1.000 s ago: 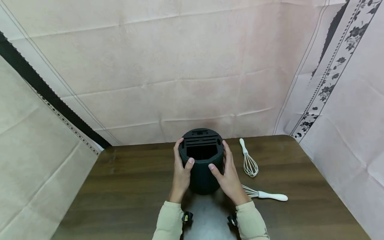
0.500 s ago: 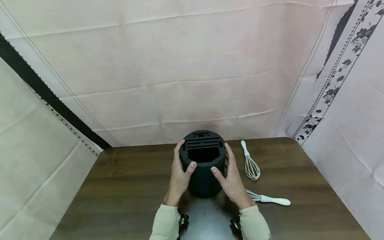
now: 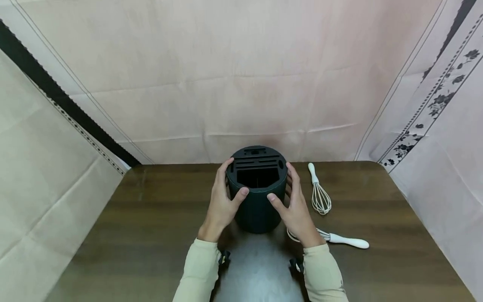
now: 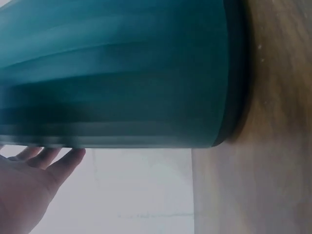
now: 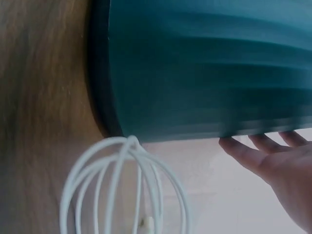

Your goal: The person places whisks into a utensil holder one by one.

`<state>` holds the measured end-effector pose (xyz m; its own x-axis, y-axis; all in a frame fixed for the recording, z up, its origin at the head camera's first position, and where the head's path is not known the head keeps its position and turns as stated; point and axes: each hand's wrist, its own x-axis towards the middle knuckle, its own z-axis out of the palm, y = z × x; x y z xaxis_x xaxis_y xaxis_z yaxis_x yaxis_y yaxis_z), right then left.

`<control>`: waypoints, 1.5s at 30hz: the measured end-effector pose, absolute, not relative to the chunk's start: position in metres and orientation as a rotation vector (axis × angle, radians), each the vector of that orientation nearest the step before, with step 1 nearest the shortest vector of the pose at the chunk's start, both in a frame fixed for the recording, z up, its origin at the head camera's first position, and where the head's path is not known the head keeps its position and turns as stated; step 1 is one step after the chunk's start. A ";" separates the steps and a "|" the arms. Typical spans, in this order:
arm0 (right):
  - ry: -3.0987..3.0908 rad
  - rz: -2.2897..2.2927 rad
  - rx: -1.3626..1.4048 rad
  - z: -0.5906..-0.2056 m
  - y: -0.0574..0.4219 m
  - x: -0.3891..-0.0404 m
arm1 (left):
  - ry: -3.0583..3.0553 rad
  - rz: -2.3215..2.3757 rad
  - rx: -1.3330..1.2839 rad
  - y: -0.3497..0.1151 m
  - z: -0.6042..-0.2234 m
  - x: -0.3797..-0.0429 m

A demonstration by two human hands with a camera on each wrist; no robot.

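A dark green, round knife and utensil holder [image 3: 260, 209] stands upright on the table, its top showing several narrow slots and one larger opening. My left hand [image 3: 223, 203] holds its left side, thumb at the front rim and fingers reaching along the side. On the opposite side my right hand [image 3: 296, 209] holds it the same way. Both wrist views show the fingertips against the ribbed green wall. A white whisk [image 3: 349, 240] lies beneath my right wrist, which hides part of its wires. Another white whisk [image 3: 320, 195] lies behind it, right of the holder.
The brown wooden table [image 3: 151, 235] extends to both sides, its back edge just behind the holder. Pale cloth [image 3: 226, 84] hangs behind and along both sides. In the right wrist view, whisk wires [image 5: 112, 185] appear close to the holder's base.
The head view has tilted, so the table and holder sit higher in it. Both hands stay on the holder, and my forearms have spread slightly apart. The whisks have not visibly moved on the table.
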<state>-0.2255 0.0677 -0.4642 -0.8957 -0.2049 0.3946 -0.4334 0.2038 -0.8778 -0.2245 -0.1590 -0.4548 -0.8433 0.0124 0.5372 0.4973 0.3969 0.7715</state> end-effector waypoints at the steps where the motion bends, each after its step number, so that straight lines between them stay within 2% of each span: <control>1: -2.282 1.759 0.627 -0.461 0.068 -0.227 | -2.209 -1.431 -0.439 -0.160 -0.451 -0.225; 8: -2.323 1.695 0.719 -0.444 0.070 -0.234 | -2.178 -1.331 -0.425 -0.165 -0.440 -0.220; 26: -2.444 1.668 0.628 -0.433 0.086 -0.217 | -2.288 -1.263 -0.500 -0.169 -0.425 -0.211; 33: -2.588 1.508 0.541 -0.428 0.114 -0.210 | -2.330 -1.298 -0.482 -0.170 -0.426 -0.208; 45: -2.760 1.384 0.585 -0.439 0.186 -0.187 | -2.280 -1.372 -0.501 -0.171 -0.428 -0.208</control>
<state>-0.1874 0.1861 -0.4386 -0.9306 -0.3277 0.1628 -0.3265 0.5428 -0.7738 -0.2084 -0.1707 -0.4283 -0.8420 0.0842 0.5328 0.5102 0.4451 0.7359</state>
